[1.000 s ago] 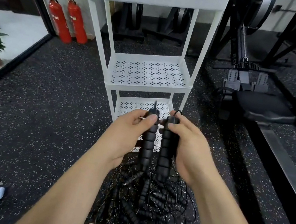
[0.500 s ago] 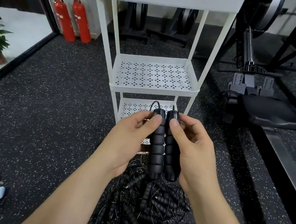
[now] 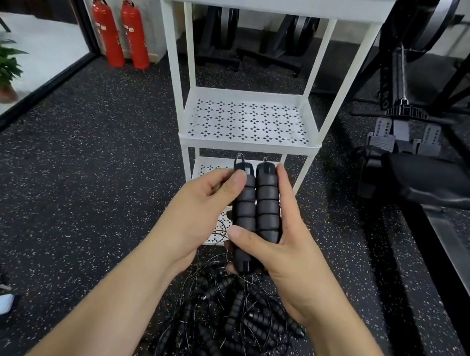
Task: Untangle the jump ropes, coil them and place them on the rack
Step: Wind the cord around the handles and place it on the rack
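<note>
1. The left hand (image 3: 200, 212) and right hand (image 3: 286, 256) both clasp two black rope handles (image 3: 256, 212), fingers curled round them, side by side.
2. The tangled ropes (image 3: 228, 330) lie on the floor (image 3: 88, 185) before the white rack (image 3: 245, 145).

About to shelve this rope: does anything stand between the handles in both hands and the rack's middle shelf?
Nothing visible blocks the way. The handles, held by the left hand and right hand, are in front of the rack, below the bare middle shelf. Their cord hangs toward the tangled pile and may snag.

Two handles (image 3: 266, 204), two extinguishers (image 3: 108, 31), one rack (image 3: 246, 146)
</note>
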Demonstrator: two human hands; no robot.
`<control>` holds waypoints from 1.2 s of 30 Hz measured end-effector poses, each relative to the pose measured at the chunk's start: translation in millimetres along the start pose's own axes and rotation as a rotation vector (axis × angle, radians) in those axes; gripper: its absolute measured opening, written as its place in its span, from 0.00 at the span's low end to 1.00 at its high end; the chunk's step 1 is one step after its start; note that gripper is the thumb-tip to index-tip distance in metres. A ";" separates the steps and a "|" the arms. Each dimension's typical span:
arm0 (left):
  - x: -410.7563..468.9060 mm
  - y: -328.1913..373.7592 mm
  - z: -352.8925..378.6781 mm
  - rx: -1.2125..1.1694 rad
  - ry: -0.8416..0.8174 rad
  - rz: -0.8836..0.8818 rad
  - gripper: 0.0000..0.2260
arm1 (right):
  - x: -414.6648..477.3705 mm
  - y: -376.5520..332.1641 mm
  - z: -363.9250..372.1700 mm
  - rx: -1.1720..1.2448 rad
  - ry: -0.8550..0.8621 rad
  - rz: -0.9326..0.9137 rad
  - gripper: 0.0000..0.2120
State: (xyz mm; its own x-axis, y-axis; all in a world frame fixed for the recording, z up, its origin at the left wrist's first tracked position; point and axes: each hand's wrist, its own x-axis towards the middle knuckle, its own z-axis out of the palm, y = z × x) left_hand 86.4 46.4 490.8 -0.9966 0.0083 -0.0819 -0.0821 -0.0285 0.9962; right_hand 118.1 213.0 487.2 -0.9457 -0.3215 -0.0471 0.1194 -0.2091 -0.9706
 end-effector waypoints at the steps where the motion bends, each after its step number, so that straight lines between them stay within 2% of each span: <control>1: 0.2 1.2 0.0 -0.007 -0.006 0.000 0.15 | -0.1 0.2 0.1 -0.021 0.002 -0.010 0.54; 3: 0.9 4.5 0.2 0.005 -0.007 0.011 0.15 | 0.9 1.4 0.9 -0.055 0.019 -0.003 0.49; 7: 1.8 8.9 -1.9 0.045 0.007 0.021 0.13 | 1.3 3.1 1.6 -0.066 0.085 0.061 0.28; 9: 3.4 6.9 -3.4 0.135 0.045 0.056 0.13 | 1.3 0.4 1.1 -0.052 0.093 0.078 0.22; 11: 7.2 3.6 -7.0 0.312 0.152 0.144 0.13 | 1.8 -5.7 -2.4 -0.017 0.066 0.120 0.19; 13: 8.2 6.5 -12.1 0.429 0.244 0.259 0.14 | 0.5 -13.7 -8.4 0.007 -0.011 0.172 0.18; 14: 7.8 9.1 -14.3 0.439 0.238 0.325 0.12 | -0.3 -17.4 -11.9 0.013 -0.056 0.194 0.18; 16: 4.9 14.0 -16.4 0.410 0.169 0.415 0.10 | -3.4 -23.9 -18.4 0.035 -0.148 0.241 0.18; 18: 1.9 16.1 -16.8 0.372 0.113 0.446 0.13 | -6.6 -29.2 -22.4 0.051 -0.241 0.280 0.17; 22: 3.0 14.8 -18.3 0.276 0.090 0.419 0.20 | -9.9 -36.1 -26.3 0.080 -0.386 0.283 0.15; 26: 4.1 17.2 -17.7 0.214 0.142 0.368 0.26 | -11.7 -39.6 -26.1 0.090 -0.409 0.294 0.16; 31: 7.6 20.5 -16.1 0.220 0.209 0.360 0.27 | -14.1 -42.0 -19.6 -0.104 -0.425 0.338 0.25; 34: 12.8 22.4 -22.9 0.181 0.266 0.343 0.29 | -16.4 -41.1 -14.7 -0.168 -0.405 0.332 0.17; 36: 12.8 24.4 -21.7 0.122 0.268 0.228 0.27 | -17.0 -40.4 -12.5 -0.161 -0.370 0.310 0.15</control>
State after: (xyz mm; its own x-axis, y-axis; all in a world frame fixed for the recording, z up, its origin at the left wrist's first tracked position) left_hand 71.5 24.1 513.4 -0.9568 -0.2466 0.1540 0.1276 0.1198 0.9846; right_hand 125.6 238.4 524.3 -0.6993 -0.6576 -0.2804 0.3024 0.0835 -0.9495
